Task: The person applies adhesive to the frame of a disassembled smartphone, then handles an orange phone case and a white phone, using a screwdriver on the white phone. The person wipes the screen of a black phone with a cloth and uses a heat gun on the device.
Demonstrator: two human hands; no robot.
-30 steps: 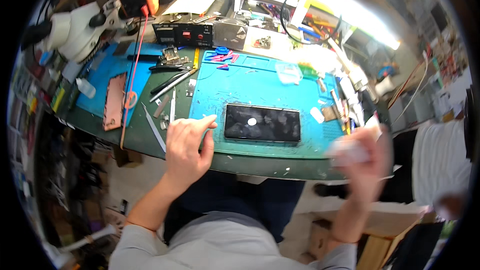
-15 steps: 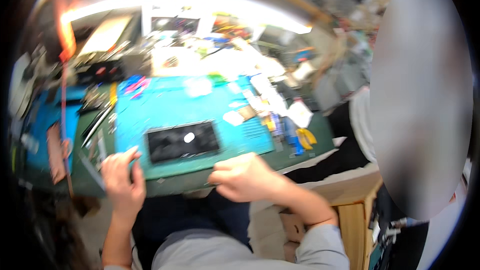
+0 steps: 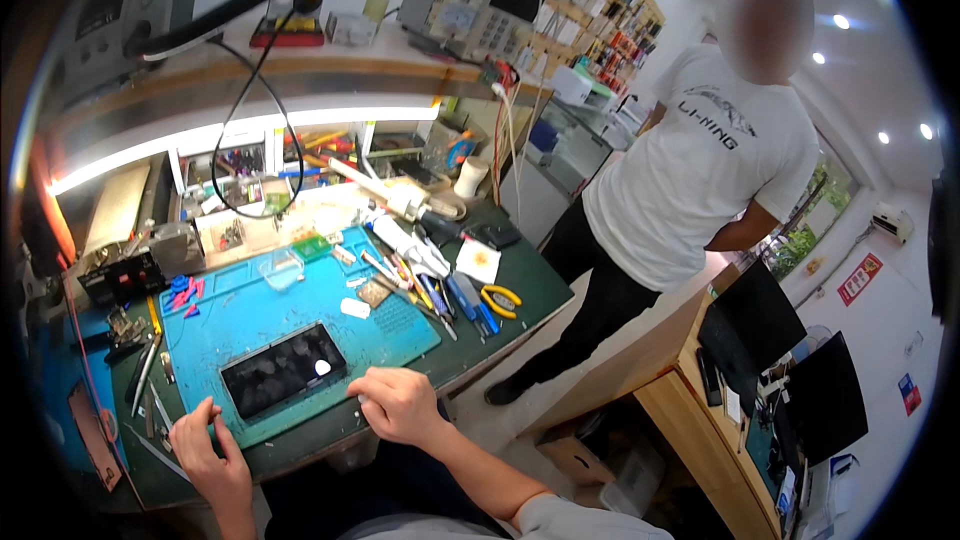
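On the blue repair mat (image 3: 390,330) lies a dark phone (image 3: 275,378) with a small white spot on its screen. My left hand (image 3: 210,450) is at the mat's lower left edge, loosely bent, fingers apart and holding nothing visible. My right hand (image 3: 398,402) rests at the mat's near right edge, just right of the phone, its fingers curled; whether anything is inside cannot be seen. Slim metal tools (image 3: 160,420) lie left of the mat, beside a pink strip (image 3: 95,440).
Pens and screwdrivers (image 3: 450,290), yellow pliers (image 3: 500,301) and a white card (image 3: 478,262) crowd the bench's right. A person in a white shirt (image 3: 690,200) stands beside the bench, near a wooden desk with monitors (image 3: 820,395). A cable loop (image 3: 300,155) hangs above.
My view has swung right, bringing the standing person fully into sight. My right hand has come left toward the phone; the white item seen in it earlier is not visible now.
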